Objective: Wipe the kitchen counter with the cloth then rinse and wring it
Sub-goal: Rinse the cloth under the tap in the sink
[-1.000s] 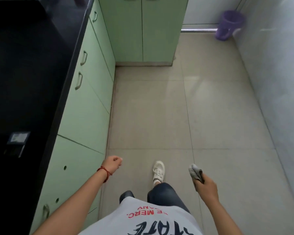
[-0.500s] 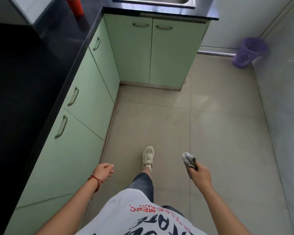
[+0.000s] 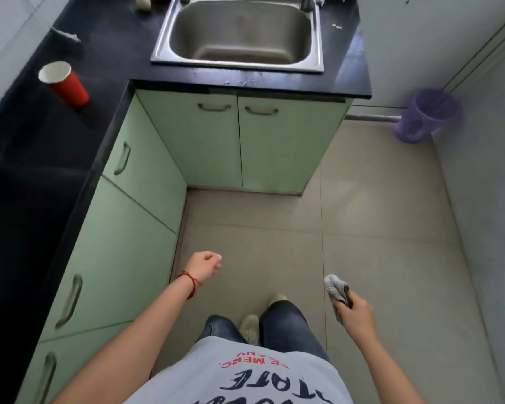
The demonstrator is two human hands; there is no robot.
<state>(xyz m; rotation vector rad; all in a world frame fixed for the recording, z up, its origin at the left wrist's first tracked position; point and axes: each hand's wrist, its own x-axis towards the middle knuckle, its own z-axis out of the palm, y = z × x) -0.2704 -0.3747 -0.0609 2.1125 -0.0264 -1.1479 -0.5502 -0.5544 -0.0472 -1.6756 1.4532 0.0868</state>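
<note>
Stainless-steel sink basin, nothing visible inside; red paper cup at counter's left edge; my right hand grips the grey cloth; left hand loosely curled, holding nothing.

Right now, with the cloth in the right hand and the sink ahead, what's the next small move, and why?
Probably step forward toward the sink. The right hand grips the bunched cloth low over the floor, well short of the black counter, and the left hand hangs free. Neither wiping nor rinsing seems reachable from here.
</note>
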